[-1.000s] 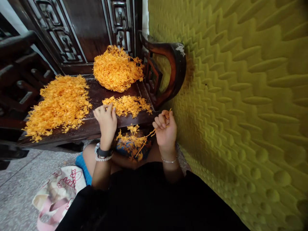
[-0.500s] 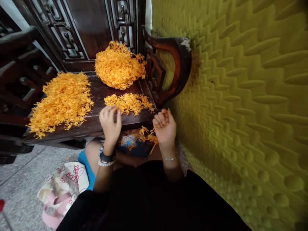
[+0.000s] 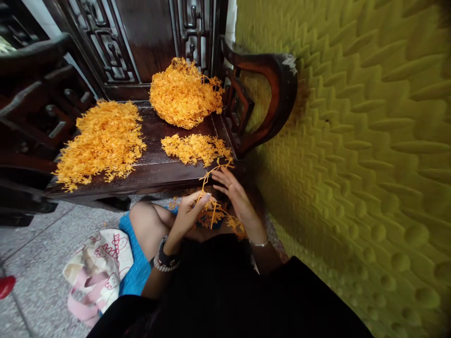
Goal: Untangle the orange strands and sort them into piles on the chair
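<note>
My left hand (image 3: 190,211) is closed, thumb and fingers pinching an orange knotted cord (image 3: 207,176) above my lap. One end of the cord rises past my right fingertips, and more of it trails below between the hands. My right hand (image 3: 236,192) has its fingers stretched out beside the cord; whether they touch it I cannot tell. Just beyond the hands, a small flat heap of orange knotted pieces (image 3: 197,148) lies on the dark wooden seat (image 3: 158,166). Further orange pieces (image 3: 211,216) hang or lie below the hands, partly hidden.
A large round orange pile (image 3: 186,96) sits at the back of the seat, a wide one (image 3: 102,143) at its left. The curved armrest (image 3: 278,98) stands beside a green textured wall (image 3: 352,141). A cloth bag (image 3: 109,256) lies on the speckled floor at left.
My left hand has come away from the small heap, down and right, and now pinches the cord. My right hand has gone from a closed fist to outstretched fingers. The view has shifted slightly.
</note>
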A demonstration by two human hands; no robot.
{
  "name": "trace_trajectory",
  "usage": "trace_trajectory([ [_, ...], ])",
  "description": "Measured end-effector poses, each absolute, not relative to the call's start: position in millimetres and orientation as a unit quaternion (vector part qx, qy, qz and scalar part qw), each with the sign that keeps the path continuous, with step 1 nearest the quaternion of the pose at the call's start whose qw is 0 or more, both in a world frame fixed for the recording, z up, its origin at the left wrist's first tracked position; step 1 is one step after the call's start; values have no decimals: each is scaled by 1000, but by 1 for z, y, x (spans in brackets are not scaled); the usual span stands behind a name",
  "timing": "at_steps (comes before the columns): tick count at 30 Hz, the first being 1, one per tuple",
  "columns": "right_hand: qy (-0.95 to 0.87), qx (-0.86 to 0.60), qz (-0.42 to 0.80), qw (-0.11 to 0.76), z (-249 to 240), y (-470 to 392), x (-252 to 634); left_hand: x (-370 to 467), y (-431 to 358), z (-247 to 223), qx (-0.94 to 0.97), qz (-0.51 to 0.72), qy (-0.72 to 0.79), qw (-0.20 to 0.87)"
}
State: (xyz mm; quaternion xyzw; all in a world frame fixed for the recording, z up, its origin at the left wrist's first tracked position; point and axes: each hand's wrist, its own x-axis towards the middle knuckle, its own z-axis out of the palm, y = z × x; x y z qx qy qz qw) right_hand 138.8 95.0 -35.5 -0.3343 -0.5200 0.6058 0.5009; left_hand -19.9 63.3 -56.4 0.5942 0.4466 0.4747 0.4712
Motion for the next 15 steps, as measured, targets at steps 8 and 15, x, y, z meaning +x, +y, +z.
trace_trajectory([
  [8,-696,-438,413,390,-42,59,127,-20,46,-58,619,433,520,399],
  [15,-683,-414,461,386,-33,60,123,-38,31,-64,509,435,479,568],
])
